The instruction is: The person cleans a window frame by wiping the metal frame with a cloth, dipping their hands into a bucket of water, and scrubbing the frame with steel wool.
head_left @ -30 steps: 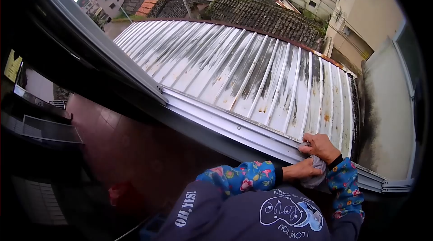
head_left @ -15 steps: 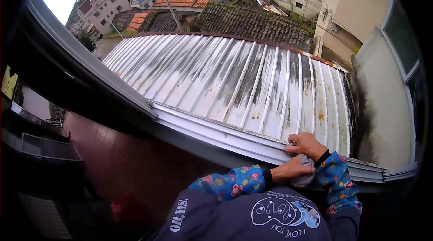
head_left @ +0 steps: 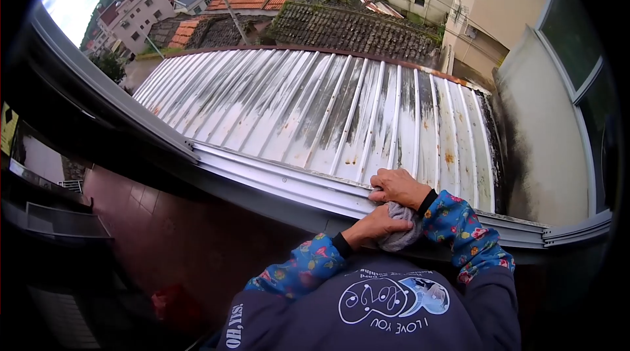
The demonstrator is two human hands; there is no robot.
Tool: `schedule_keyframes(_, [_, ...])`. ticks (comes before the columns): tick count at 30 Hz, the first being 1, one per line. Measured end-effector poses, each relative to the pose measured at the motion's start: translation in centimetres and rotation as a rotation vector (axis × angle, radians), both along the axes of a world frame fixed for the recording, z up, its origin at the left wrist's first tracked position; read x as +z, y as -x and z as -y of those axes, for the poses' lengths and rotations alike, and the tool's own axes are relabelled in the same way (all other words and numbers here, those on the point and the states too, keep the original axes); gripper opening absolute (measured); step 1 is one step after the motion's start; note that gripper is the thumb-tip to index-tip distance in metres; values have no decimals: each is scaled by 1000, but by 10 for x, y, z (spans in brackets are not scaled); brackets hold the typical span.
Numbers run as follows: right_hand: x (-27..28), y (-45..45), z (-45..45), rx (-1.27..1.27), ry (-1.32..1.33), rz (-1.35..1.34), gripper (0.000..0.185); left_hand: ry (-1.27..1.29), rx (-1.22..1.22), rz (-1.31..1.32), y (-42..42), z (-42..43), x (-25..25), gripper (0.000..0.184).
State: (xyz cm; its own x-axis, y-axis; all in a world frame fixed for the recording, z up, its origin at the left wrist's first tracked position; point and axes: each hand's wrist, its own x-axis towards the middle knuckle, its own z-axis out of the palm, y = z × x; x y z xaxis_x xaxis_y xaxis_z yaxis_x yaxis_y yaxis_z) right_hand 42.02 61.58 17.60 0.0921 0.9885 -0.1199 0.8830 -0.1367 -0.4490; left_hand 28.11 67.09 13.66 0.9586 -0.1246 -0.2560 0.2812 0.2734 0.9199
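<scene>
A crumpled grey cloth (head_left: 401, 238) is bunched between my hands at the metal window track (head_left: 295, 183). My left hand (head_left: 375, 226) grips the bulk of the cloth just on the inner side of the track. Farther out, my right hand (head_left: 400, 188) is closed at the track's outer edge, its curled fingers pressing down on the rail. Part of the cloth runs up beneath my right hand, where its end is hidden. Flowered sleeve covers reach both wrists.
Outside the track slopes a ribbed, stained metal roof (head_left: 315, 114). A stained pale wall (head_left: 545, 134) stands at the right. The window frame (head_left: 111, 88) runs up along the left. Below inside are a reddish tiled floor (head_left: 131, 200) and a red item (head_left: 174, 305).
Both hands have slid left along the window track with the cloth. The view has shifted slightly too. More of the cloth shows between my hands now.
</scene>
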Motion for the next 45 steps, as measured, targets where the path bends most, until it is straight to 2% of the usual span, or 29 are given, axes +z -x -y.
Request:
schedule_keyframes(6, [0, -7, -7, 103, -49, -140, 28, 9, 100, -29, 8, 4, 15, 51])
schedule_keyframes(8, [-2, -12, -4, 172, -25, -118, 23, -23, 148, -73, 13, 6, 21, 50])
schedule_keyframes(10, [3, -15, -5, 253, 10, -98, 22, 1, 181, -29, 13, 10, 6, 50])
schedule_keyframes(14, [9, -20, 1, 268, 6, -160, 19, 69, 237, -21, 18, 14, 17, 49])
schedule_keyframes(17, [3, -20, 2, 274, -76, -142, 16, -55, 253, -26, 18, 12, 14, 49])
schedule_keyframes(19, [8, -15, -1, 276, -49, -91, 16, -107, 276, -30, 22, 12, 31, 50])
schedule_keyframes(23, [-1, -17, 0, 318, -153, -78, 15, -103, 338, -103, 24, 18, 37, 52])
schedule_keyframes(29, [-11, -17, 0, 349, -234, -61, 20, -5, 364, -124, 16, 24, 4, 51])
schedule_keyframes(37, [-17, -14, 4, 310, -330, -80, 19, 80, 315, -150, 18, 19, 25, 50])
schedule_keyframes(41, [-19, -14, 3, 305, -259, -20, 13, 100, 331, -157, 19, 18, 33, 50])
schedule_keyframes(45, [-16, -12, 3, 273, -230, -11, 8, 235, 315, -147, 17, 18, 28, 50])
